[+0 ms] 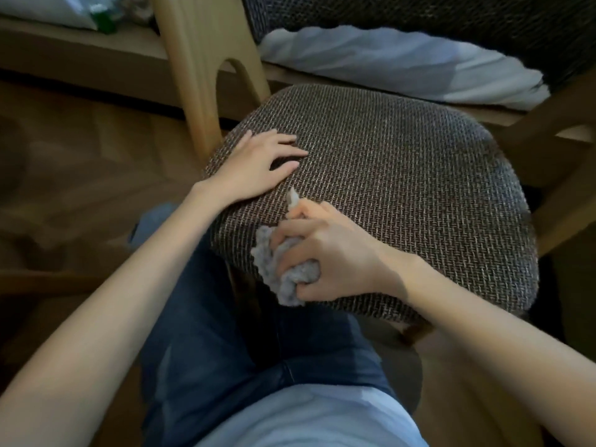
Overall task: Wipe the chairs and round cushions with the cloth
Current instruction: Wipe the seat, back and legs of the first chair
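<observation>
Flooring [64,175] of wood pattern lay at the far left, with a pale wooden chair upright [200,59] rising beside it. The left hand [258,166] lay flat on the left edge of the round cushion [403,195], fingers spread and nearly straight, gripping nothing and apparently steadying it. Just right of that hand and nearer the person, the cloth [283,272], a bunched grey rag, was pressed against the cushion's near-left rim. The right hand [325,256] was curled tightly round the cloth, a wad showing below the fingers and a tip above the thumb. Wiping appeared to be in hand at the near edge. No visible mark told cleaned weave from uncleaned, so coverage could not be judged. The chair's wooden parts were judged outstanding, as was a further woven surface [419,14] at the upper right behind white fabric [387,59], whose nature could not be determined.
</observation>
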Available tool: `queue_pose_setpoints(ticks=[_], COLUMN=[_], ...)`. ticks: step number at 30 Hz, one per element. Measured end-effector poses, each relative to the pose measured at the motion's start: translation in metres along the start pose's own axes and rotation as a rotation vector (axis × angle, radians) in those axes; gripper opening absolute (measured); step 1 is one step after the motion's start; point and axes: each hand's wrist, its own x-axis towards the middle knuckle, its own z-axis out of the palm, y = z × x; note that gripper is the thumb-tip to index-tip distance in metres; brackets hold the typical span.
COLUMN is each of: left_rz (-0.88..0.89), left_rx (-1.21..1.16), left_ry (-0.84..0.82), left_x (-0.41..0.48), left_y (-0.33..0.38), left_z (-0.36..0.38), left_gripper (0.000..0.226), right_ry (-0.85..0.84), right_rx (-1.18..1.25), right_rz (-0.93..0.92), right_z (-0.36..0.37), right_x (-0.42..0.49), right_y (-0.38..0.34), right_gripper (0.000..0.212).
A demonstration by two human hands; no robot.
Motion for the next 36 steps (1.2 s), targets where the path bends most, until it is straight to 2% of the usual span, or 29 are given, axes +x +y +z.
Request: queue_pose_setpoints(ticks=[3, 8, 13, 17, 21, 24, 29, 32, 36], left_rz=[0.069, 0.209, 0.282, 0.221, 0.079, -0.011, -0.049, -0.027, -0.054], left_rx=[0.000, -0.015, -0.001, 0.016, 0.060, 0.096, 0.138, 0.156, 0.186], left_ry=[-0.050, -0.097, -0.116, -0.085, -0.008, 0.029, 0.067, 0.076, 0.038], left_x=[0.021, 0.054, 0.079, 0.086, 0.089, 0.094, 0.101, 0.103, 0.111], left_y=[0.029, 0.079, 0.105, 0.098, 0.078, 0.067, 0.062, 0.058, 0.047], left_z=[0.016, 0.049, 0.065, 0.067, 0.066, 0.063, 0.061, 0.061, 0.056], left_gripper=[0.035, 0.038, 0.040, 0.042, 0.043, 0.043, 0.043, 0.043, 0.045], right_ry=[-0.002, 0.084, 0.377, 0.601, 0.612, 0.641, 0.659, 0.667, 0.502], right_rx=[-0.029, -0.046, -0.151, -0.226, -0.231, -0.219, -0.281, -0.337, -0.445], right_rz=[0.058, 0.306, 0.578, 0.786, 0.820, 0.940, 1.120, 1.229, 1.176], right_z=[-0.010, -0.029, -0.041, -0.042, -0.045, -0.052, -0.060, -0.063, -0.064], right_x=[-0.046, -0.116, -0.176, -0.181, -0.141, -0.100, -0.043, -0.025, -0.028], right_y=[0.000, -0.003, 0.002, 0.010, 0.037, 0.082, 0.159, 0.177, 0.156], right_gripper=[0.020, 0.018, 0.019, 0.023, 0.025, 0.023, 0.031, 0.035, 0.033])
